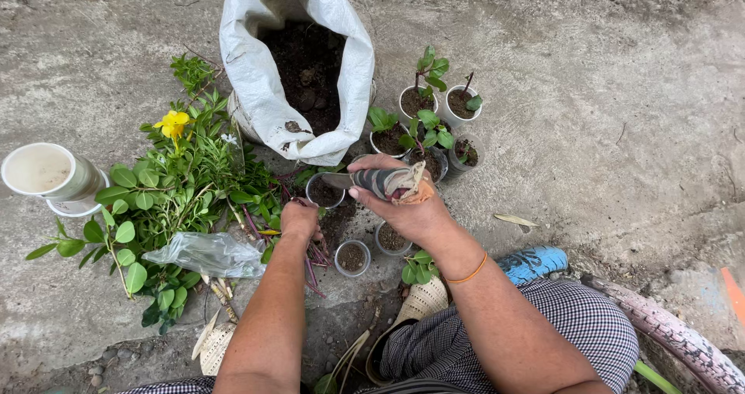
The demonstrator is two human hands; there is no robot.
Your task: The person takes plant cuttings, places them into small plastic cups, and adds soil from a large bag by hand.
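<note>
The right hand (403,208) is closed around the cloth-wrapped handle of a small trowel (376,181). Its metal blade points to the left and lies over the rim of a small plastic cup (323,192) that has dark soil inside. The left hand (299,219) is low on the ground just beside this cup, with the fingers curled down into a bunch of reddish plant stems (314,258); I cannot tell if it really grips them. An orange band (470,272) is on the right wrist.

Behind the hands stands an open white sack (256,76) with dark soil in it. To the right of the sack there is a group of small cups with green seedlings (429,99). Two more soil-filled cups (351,257) stand near the person, between the arms. On the left, a pile of cut leafy branches (171,192) with one yellow flower (173,123) lies on the concrete ground (621,91). A clear plastic bag (209,254) rests on the branches, and a white bucket (54,178) lies on its side at the far left.
</note>
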